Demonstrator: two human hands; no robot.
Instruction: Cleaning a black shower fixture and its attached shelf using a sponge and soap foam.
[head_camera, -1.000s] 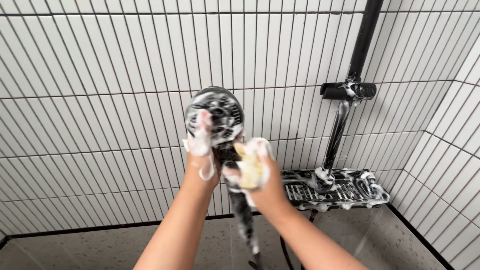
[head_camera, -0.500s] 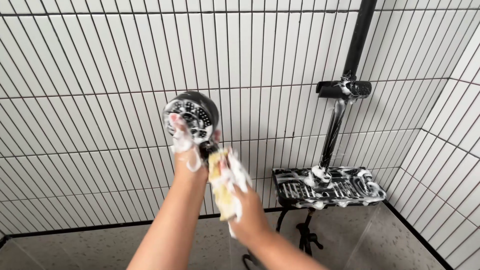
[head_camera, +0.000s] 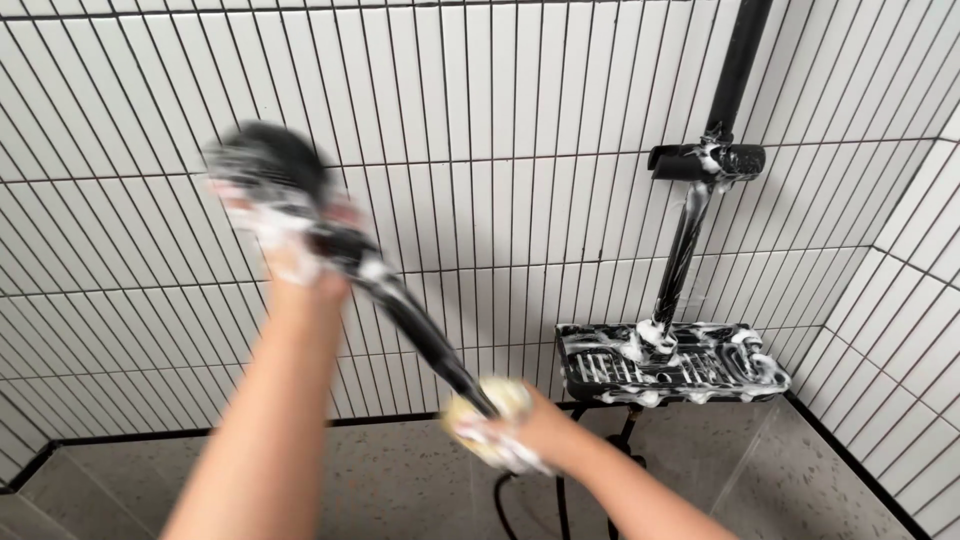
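Observation:
A black hand shower (head_camera: 265, 165), soapy and blurred by motion, is raised at the upper left in front of the white tiled wall. My left hand (head_camera: 290, 245), covered in foam, grips it just below the head. Its long black handle (head_camera: 410, 325) slants down to the right. My right hand (head_camera: 510, 430) holds a yellow soapy sponge (head_camera: 480, 405) wrapped around the handle's lower end. A black hose (head_camera: 500, 500) hangs below.
A black shower rail (head_camera: 690, 240) with a foamy slider bracket (head_camera: 705, 160) stands at the right. Below it a black shelf (head_camera: 670, 365) is covered in suds. White tiled walls meet in a corner at far right; speckled floor lies below.
My left hand swung the shower head up and to the left. My right hand slid the sponge down the handle toward its lower end.

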